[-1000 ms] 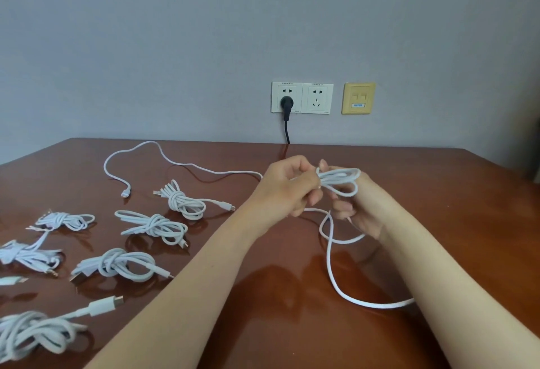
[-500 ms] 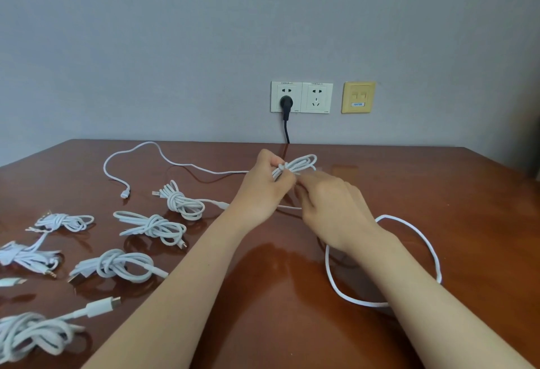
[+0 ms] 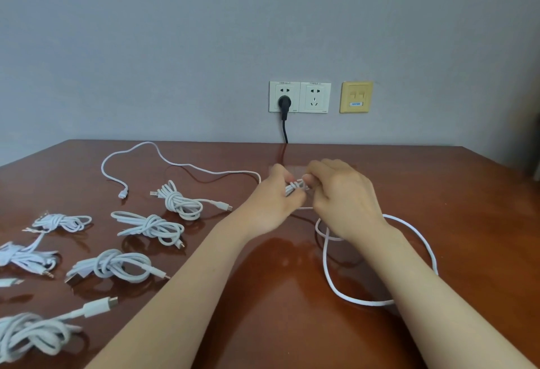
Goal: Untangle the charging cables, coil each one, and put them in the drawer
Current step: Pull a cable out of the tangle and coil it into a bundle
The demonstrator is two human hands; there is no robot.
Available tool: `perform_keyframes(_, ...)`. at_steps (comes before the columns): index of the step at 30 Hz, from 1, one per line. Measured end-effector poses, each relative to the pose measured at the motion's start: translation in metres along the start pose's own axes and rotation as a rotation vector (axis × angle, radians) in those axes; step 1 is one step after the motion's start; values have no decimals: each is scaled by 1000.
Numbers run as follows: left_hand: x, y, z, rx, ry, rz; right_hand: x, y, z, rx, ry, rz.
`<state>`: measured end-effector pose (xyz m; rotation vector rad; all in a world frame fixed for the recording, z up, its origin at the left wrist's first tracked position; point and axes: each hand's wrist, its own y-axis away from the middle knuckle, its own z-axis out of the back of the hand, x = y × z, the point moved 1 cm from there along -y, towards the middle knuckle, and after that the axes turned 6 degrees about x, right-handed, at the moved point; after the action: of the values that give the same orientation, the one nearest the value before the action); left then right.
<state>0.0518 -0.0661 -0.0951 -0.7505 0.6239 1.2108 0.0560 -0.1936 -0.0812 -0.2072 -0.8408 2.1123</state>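
Observation:
A long white charging cable (image 3: 330, 275) lies on the brown table (image 3: 453, 193). Its small bundled part (image 3: 295, 186) is held above the table between both hands. My left hand (image 3: 270, 202) grips the bundle from the left, and my right hand (image 3: 342, 196) pinches it from the right. One loose end runs left in a long curve to a plug (image 3: 123, 194). A wide loop (image 3: 420, 240) lies under my right forearm. Several knotted white cable coils (image 3: 181, 200) lie on the left half of the table. No drawer is in view.
White wall sockets (image 3: 315, 97) with a black plug and cord (image 3: 284, 117) sit on the wall behind the table, next to a yellow data outlet (image 3: 356, 97). The table's right edge (image 3: 502, 170) slants away at the far right.
The hands drew closer together and the bundle between them shrank from open loops to a tight knot. The loose loop swung out to the right of my right forearm.

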Motion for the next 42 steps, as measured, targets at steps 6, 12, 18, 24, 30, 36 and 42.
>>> perform_keyframes(6,-5,4,-2,28,-107,-12,-3,-1,4,95,-50,-162)
perform_keyframes(12,-9,9,-4,106,-189,-82,-8,0,5,125,-88,-209)
perform_keyframes(18,-9,10,-2,89,-186,-100,-12,-1,3,125,-230,-276)
perform_keyframes(24,-10,12,-3,89,-197,-83,-23,-4,2,84,-431,-339)
perform_keyframes(30,-14,12,-3,90,-123,-91,-30,-6,4,87,-716,-383)
perform_keyframes(36,-19,10,-6,74,238,-163,-32,-1,11,277,-1256,-503)
perform_keyframes(42,-23,5,0,-91,475,-189,-19,0,-4,332,-1299,-535)
